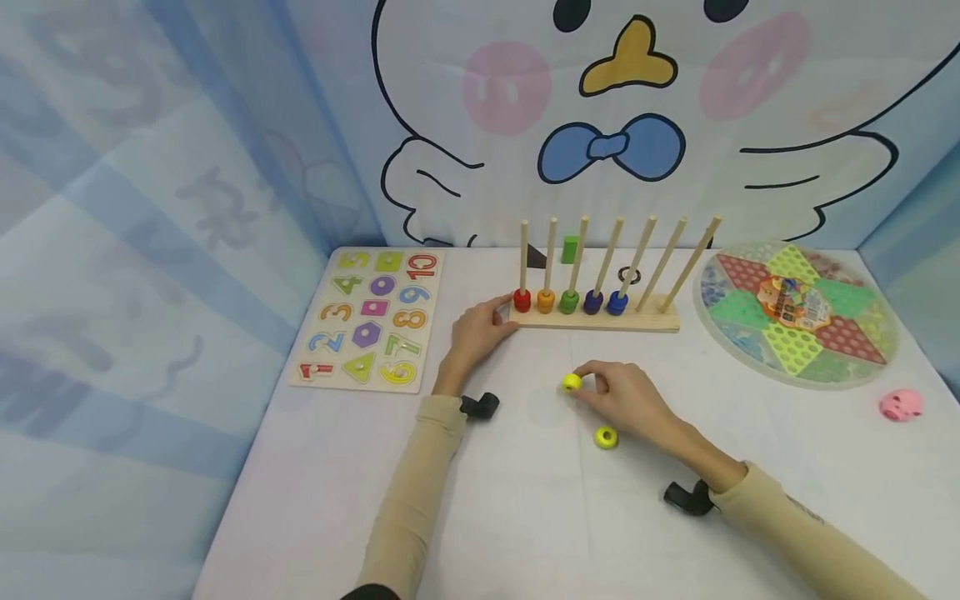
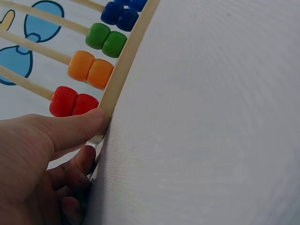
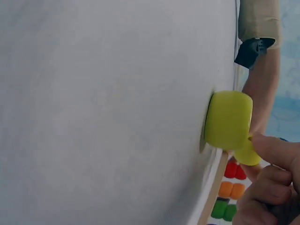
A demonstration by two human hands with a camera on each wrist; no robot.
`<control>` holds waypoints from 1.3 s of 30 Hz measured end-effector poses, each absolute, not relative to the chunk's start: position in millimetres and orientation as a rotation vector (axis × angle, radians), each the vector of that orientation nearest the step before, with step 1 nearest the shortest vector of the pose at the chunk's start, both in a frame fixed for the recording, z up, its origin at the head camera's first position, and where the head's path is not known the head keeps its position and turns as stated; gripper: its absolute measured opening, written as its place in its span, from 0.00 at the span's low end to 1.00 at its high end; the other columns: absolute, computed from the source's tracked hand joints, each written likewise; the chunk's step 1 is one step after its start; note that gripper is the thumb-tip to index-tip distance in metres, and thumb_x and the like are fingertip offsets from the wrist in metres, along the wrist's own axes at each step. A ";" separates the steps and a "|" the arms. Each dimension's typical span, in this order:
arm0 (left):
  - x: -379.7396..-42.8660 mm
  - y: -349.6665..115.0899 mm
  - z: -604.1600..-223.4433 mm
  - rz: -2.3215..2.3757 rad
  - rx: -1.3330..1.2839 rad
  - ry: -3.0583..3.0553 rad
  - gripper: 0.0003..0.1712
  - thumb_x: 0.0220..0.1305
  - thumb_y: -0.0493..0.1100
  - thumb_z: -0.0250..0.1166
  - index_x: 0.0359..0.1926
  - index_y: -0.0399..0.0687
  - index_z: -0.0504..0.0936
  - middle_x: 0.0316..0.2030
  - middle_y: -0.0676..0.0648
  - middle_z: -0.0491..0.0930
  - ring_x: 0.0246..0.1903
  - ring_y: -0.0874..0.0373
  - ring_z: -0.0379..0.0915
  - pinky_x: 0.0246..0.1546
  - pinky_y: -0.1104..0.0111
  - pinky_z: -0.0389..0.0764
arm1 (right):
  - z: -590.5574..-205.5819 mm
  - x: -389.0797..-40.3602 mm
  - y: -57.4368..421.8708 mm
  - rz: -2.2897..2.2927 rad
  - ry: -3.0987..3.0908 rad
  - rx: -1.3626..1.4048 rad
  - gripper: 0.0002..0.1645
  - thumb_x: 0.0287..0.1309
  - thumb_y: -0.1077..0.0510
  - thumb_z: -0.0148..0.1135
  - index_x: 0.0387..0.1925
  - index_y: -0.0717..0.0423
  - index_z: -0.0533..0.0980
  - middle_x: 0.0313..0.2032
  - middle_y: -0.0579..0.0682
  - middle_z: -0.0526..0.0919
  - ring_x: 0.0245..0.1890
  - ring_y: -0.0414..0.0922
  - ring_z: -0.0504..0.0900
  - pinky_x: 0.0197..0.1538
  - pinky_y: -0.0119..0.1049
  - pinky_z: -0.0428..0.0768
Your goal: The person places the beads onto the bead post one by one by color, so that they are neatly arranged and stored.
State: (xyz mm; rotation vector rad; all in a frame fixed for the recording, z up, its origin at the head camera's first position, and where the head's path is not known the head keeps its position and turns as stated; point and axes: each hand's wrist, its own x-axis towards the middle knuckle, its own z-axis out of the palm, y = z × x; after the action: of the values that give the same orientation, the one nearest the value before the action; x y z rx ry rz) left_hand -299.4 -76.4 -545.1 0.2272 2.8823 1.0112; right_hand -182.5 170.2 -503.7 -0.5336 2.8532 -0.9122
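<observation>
A wooden bead rack (image 1: 600, 320) with upright pegs stands toward the back of the table. Red (image 1: 522, 301), orange (image 1: 546, 302), green (image 1: 568, 302), dark blue (image 1: 593, 302) and blue beads (image 1: 618, 303) sit low on its pegs; the two rightmost pegs are bare. My left hand (image 1: 477, 333) grips the rack's left end, thumb (image 2: 79, 127) against the base beside the red beads. In front of the rack, my right hand (image 1: 626, 402) pinches a yellow bead (image 1: 572, 382) between thumb and fingertips. Another yellow bead (image 3: 228, 119) rests on the table, nearer the front.
A number-and-shape puzzle board (image 1: 352, 321) lies at the left. At the right are a round, colourful game board (image 1: 797, 315) and a pink pig toy (image 1: 901, 405). Behind the rack sit a green block (image 1: 570, 249) and a dark ring (image 1: 629, 275). A printed curtain closes the back.
</observation>
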 end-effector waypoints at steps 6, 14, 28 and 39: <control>-300.3 -74.7 -545.3 1.000 0.226 2.887 0.34 0.58 0.57 0.67 0.65 0.62 0.71 0.24 0.53 0.74 0.22 0.59 0.67 0.24 0.67 0.64 | -454.4 -193.5 197.2 -1.163 3.004 -0.393 0.23 0.60 0.47 0.63 0.48 0.60 0.80 0.13 0.46 0.69 0.12 0.41 0.63 0.17 0.33 0.61; -299.8 -77.0 -547.4 0.991 0.210 2.896 0.33 0.58 0.57 0.66 0.65 0.62 0.71 0.23 0.53 0.74 0.22 0.59 0.67 0.24 0.68 0.63 | -374.9 -232.1 240.4 -1.608 2.992 -0.014 0.34 0.62 0.41 0.56 0.56 0.64 0.74 0.11 0.46 0.63 0.09 0.38 0.56 0.11 0.35 0.53; -301.8 -77.8 -546.7 0.997 0.244 2.906 0.34 0.58 0.57 0.66 0.65 0.61 0.71 0.23 0.54 0.74 0.21 0.60 0.67 0.24 0.68 0.63 | -353.0 -263.5 252.3 -1.683 2.757 0.181 0.38 0.59 0.36 0.56 0.56 0.64 0.74 0.17 0.46 0.70 0.11 0.39 0.62 0.12 0.35 0.57; -303.1 -76.8 -546.7 0.989 0.231 2.892 0.34 0.59 0.58 0.66 0.66 0.62 0.70 0.23 0.54 0.74 0.22 0.60 0.67 0.24 0.68 0.64 | -354.5 -265.9 248.7 -1.483 2.888 0.221 0.41 0.60 0.33 0.51 0.60 0.62 0.72 0.38 0.50 0.80 0.26 0.37 0.72 0.24 0.25 0.71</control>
State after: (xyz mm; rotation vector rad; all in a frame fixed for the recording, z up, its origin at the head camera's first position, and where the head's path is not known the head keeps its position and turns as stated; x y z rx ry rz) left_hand -303.1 -76.8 -546.7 0.2310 2.8921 0.9891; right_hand -265.9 248.7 -354.5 0.2210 2.8882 -1.4828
